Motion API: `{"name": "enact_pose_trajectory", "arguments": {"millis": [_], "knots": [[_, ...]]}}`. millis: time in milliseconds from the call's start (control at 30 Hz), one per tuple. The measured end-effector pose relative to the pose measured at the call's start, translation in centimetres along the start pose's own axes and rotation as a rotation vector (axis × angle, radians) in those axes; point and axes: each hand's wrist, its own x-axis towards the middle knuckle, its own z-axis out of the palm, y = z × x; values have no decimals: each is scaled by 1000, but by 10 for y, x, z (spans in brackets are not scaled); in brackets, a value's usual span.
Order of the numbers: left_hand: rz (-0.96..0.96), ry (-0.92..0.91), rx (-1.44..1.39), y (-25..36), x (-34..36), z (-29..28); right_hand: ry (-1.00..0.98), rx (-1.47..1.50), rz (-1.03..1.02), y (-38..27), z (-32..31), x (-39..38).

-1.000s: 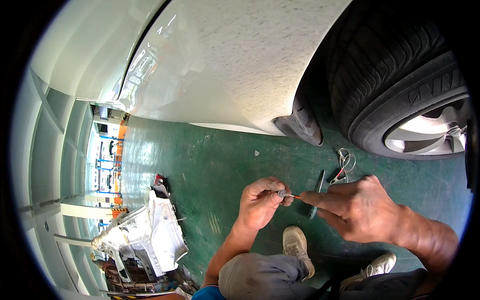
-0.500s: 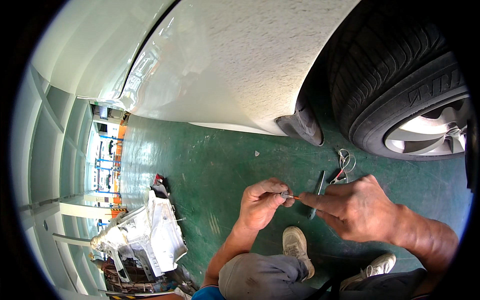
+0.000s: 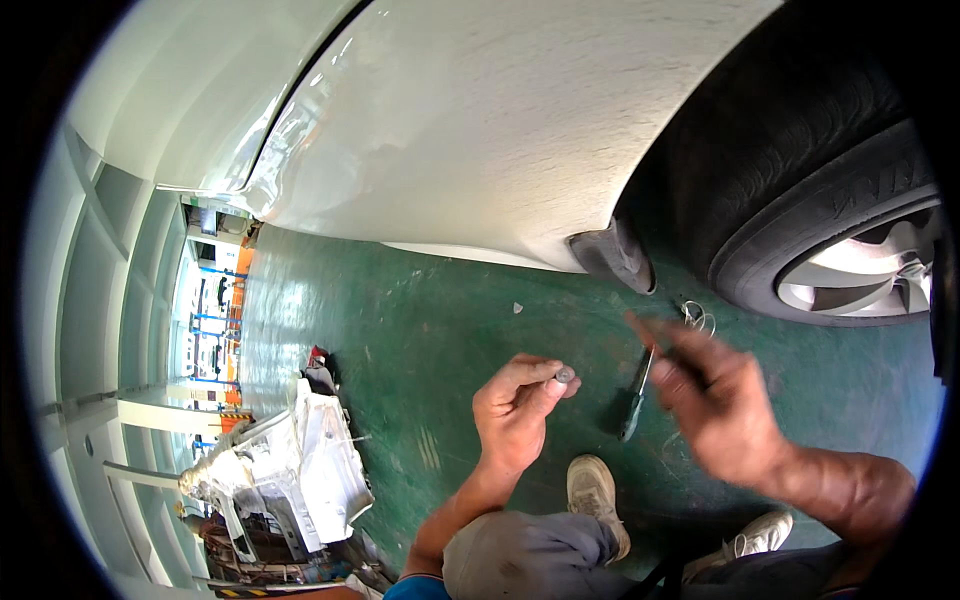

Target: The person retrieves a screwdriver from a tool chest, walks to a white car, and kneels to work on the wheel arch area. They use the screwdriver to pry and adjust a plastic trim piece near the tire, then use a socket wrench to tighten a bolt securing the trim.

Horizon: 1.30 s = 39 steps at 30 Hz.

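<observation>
My left hand (image 3: 512, 410) is closed, with a small grey round piece (image 3: 564, 375) pinched between thumb and fingertips. The round end of the piece faces up. My right hand (image 3: 728, 410) is apart from it, to the right, smeared by motion. Its forefinger points left, but whether its fingers hold anything is not clear. On the floor between the hands lies a slim tool with a teal handle (image 3: 632, 415), its thin shaft running up toward my right fingers. Behind those fingers a loop of pale wire (image 3: 697, 316) is partly hidden.
A white car panel (image 3: 450, 130) fills the top, with a dark mud flap (image 3: 618, 258) at its lower corner. The wheel's tyre (image 3: 760, 190) stands at the right. Scrap white body parts (image 3: 320, 470) lie at lower left. My shoes (image 3: 597, 500) rest on the green floor (image 3: 400, 320).
My right hand has pulled away from the left, up and to the right. The thin orange-tipped thing between the hands no longer shows there. My left hand keeps the small grey piece.
</observation>
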Motion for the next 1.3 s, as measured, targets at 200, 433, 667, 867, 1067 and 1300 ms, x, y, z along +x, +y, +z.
{"name": "enact_pose_trajectory", "arguments": {"millis": [200, 433, 667, 867, 1067, 1300], "knots": [[10, -30, -174, 1, 6, -1, -184, -324, -440, 7, 4, -3], [24, -70, -159, 0, 6, -1, -211, -377, -439, 3, 2, -3], [24, -84, -140, 1, 5, 0, -211, -412, -414, 2, 2, -3], [64, -55, 120, 3, 2, -3, -195, -409, -357, -1, 4, -5], [332, -3, 712, 23, 6, 4, -119, -297, -201, 9, 11, -2], [259, 161, 675, 45, 6, 4, -138, -168, 38, 2, -10, -6]]}}
